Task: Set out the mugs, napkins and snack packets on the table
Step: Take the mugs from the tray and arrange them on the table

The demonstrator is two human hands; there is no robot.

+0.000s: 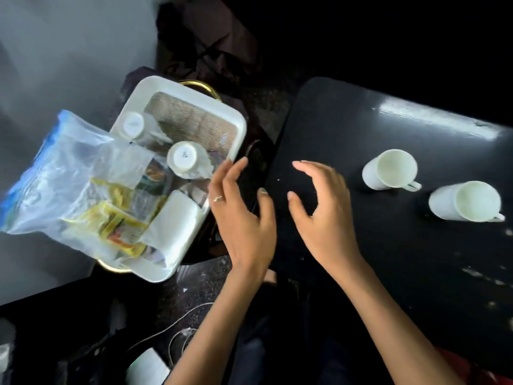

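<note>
Left hand point(241, 215) open and empty beside white tray point(236, 126) rim, right hand point(324, 215) open, empty over black table point(388, 259) edge, two white mugs point(390, 169) upright further right

My left hand point(244, 218) and right hand point(324, 212) hover side by side, both empty with fingers spread and curled, above the near edge of the black table point(361, 259). Two white mugs point(390, 170) stand upright on the table to my right, close together (handles toward me). To my left, a white tray point(236, 126) holds two upturned mugs point(184, 158), a napkin roll point(173, 220) and a clear bag of snack packets point(83, 184).
</note>
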